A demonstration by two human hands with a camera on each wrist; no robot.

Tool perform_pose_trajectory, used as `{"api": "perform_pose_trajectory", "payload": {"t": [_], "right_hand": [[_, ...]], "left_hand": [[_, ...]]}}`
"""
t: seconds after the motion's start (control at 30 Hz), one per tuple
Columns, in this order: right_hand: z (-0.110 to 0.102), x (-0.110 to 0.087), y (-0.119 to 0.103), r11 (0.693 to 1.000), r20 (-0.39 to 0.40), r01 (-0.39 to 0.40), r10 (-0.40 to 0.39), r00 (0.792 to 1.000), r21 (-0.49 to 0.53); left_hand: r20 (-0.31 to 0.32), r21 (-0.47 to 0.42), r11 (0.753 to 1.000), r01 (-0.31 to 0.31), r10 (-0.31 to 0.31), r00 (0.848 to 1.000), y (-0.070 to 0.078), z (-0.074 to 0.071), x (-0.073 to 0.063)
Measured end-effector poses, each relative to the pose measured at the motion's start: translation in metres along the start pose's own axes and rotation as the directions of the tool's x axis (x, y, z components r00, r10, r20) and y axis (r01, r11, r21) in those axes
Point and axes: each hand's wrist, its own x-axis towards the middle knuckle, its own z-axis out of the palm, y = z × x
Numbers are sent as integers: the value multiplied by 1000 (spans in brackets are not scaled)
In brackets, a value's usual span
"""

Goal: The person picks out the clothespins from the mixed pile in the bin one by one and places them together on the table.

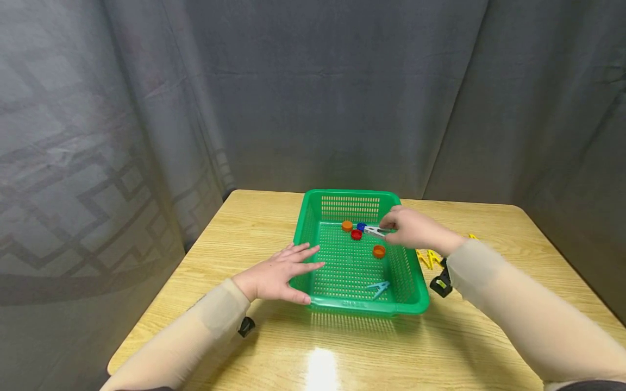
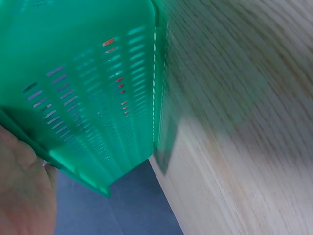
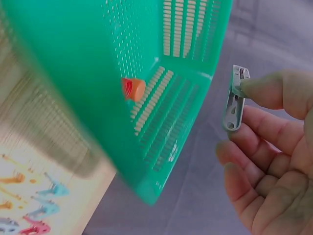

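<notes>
Between thumb and fingertips, my right hand (image 1: 415, 229) pinches a light grey clothespin (image 3: 235, 100), held over the right part of a green plastic basket (image 1: 352, 305). My left hand (image 1: 280, 274) lies at the basket's left rim with its fingers spread, the thumb by the near left corner. Inside the basket are an orange cap (image 1: 347, 226), a red cap (image 1: 356, 234), a blue cap (image 1: 361, 226) and another orange cap (image 1: 379, 251). A light blue clothespin (image 1: 378, 289) rests on the basket floor near the front.
Yellow clothespins (image 1: 432, 258) lie on the wooden table (image 1: 264, 217) right of the basket, partly hidden by my right arm. The right wrist view also shows light blue clothespins (image 3: 44, 208) and a pinkish-red clothespin (image 3: 34, 226) there. Grey curtains (image 1: 332, 108) hang behind and beside the table.
</notes>
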Motion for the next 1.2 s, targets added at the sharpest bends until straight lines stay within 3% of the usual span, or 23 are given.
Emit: {"api": "perform_pose_trajectory", "payload": {"t": [0.3, 0.53, 0.83, 1.2], "right_hand": [[-10, -28, 31, 996, -55, -91, 92, 994, 16], [-13, -50, 64, 979, -65, -200, 203, 977, 48], [-8, -75, 113, 940, -79, -341, 343, 936, 28], [4, -98, 147, 891, -37, -451, 453, 891, 43]], "left_hand": [[8, 45, 999, -6, 5, 1000, 2, -2, 0], [19, 72, 997, -10, 9, 1000, 2, -3, 0], [30, 96, 995, 3, -6, 1000, 2, -6, -1], [23, 95, 995, -7, 5, 1000, 1, -5, 0]]}}
